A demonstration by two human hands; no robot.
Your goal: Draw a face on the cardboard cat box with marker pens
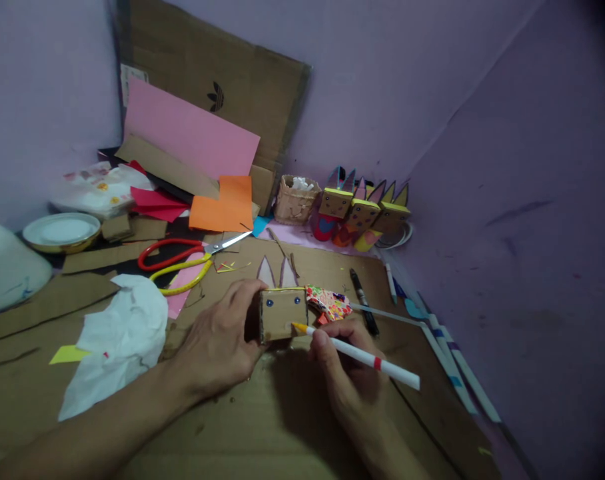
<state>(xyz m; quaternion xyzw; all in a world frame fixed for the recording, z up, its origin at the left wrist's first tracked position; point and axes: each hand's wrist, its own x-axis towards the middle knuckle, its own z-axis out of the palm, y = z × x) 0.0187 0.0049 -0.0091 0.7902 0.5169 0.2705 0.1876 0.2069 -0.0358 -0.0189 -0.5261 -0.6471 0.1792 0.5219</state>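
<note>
My left hand (217,343) grips the left side of a small cardboard box figure (282,311) with two blue dot eyes and two pointed ears. It stands on the cardboard sheet (282,427) in front of me. My right hand (345,363) is closed on a white marker (377,363) with a yellow tip. The tip touches the lower right of the box's face. A patterned red paper body (328,303) lies attached to the right of the box.
Red-and-yellow scissors (182,261) lie to the upper left, beside crumpled white paper (117,333). Three finished box figures (362,210) and a small basket (295,199) stand by the back wall. A black marker (363,300) and more pens (442,347) lie right. A bowl (61,231) sits far left.
</note>
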